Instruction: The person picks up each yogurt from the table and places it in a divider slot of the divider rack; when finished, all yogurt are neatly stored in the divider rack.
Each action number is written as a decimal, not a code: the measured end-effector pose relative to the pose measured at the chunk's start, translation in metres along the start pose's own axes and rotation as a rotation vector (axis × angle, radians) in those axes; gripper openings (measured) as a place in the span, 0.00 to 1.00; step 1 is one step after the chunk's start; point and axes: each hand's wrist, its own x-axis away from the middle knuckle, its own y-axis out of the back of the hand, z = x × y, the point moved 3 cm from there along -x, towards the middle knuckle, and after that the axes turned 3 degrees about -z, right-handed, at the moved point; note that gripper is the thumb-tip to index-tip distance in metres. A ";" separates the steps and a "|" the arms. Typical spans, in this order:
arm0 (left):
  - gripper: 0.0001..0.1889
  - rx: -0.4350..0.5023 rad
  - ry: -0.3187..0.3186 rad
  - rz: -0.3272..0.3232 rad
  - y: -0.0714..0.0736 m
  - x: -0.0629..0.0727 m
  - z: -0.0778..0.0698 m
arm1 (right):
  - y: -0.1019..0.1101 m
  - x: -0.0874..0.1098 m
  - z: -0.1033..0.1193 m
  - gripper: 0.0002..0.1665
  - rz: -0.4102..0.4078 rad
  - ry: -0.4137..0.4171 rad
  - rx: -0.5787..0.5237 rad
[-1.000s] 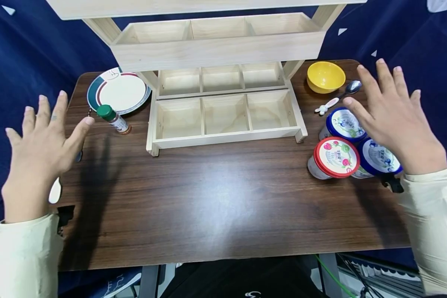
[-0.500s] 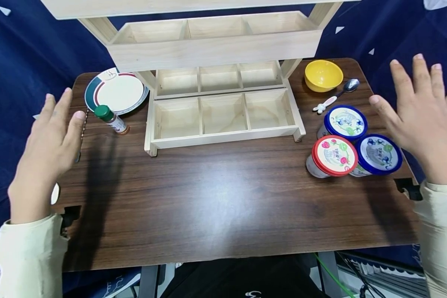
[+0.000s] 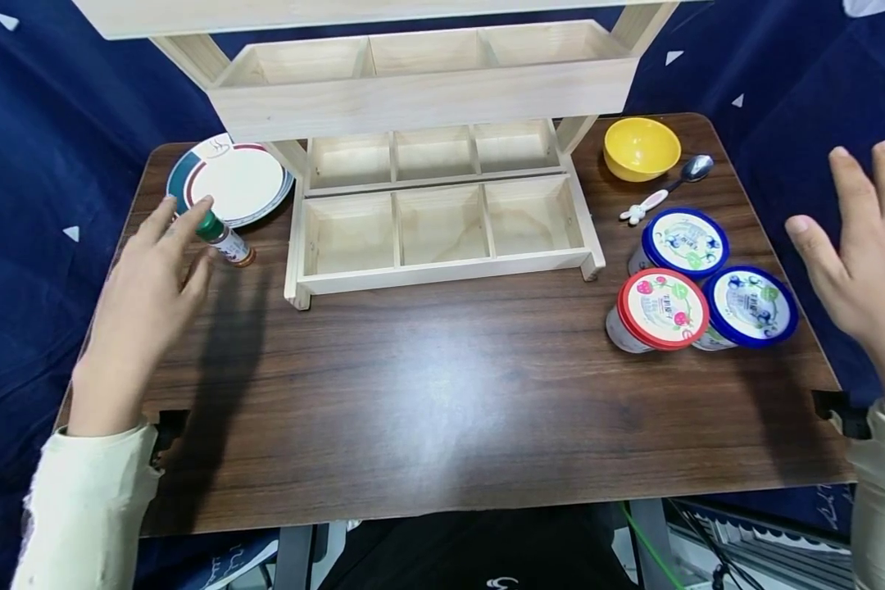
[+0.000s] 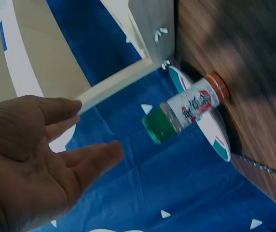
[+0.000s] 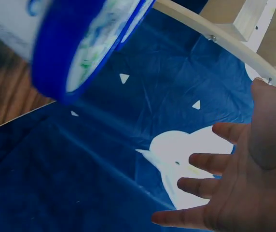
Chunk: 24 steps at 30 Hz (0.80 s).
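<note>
My left hand hovers over the table's left side, fingers loosely bent, fingertips close to a spice bottle. In the left wrist view that bottle has a green cap, a printed label and reddish-brown contents, and a gap shows between it and the fingers. Behind it lies a plate with a teal and red rim. My right hand is held out past the table's right edge, fingers spread, holding nothing. Nearest to it stand two blue-lidded tubs and a red-lidded tub.
A pale wooden rack with divided compartments and upper shelves stands at the back middle of the table. At the back right are a yellow bowl and a spoon with a rabbit-shaped handle end. Dark blue cloth hangs around the table.
My left hand has moved inward to the right, toward the green-capped bottle. My right hand has drawn away to the right, off the tubs. The objects on the table stay put.
</note>
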 end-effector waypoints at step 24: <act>0.29 0.236 -0.067 0.271 -0.047 0.004 -0.006 | -0.010 0.072 -0.041 0.35 0.181 -0.125 -0.290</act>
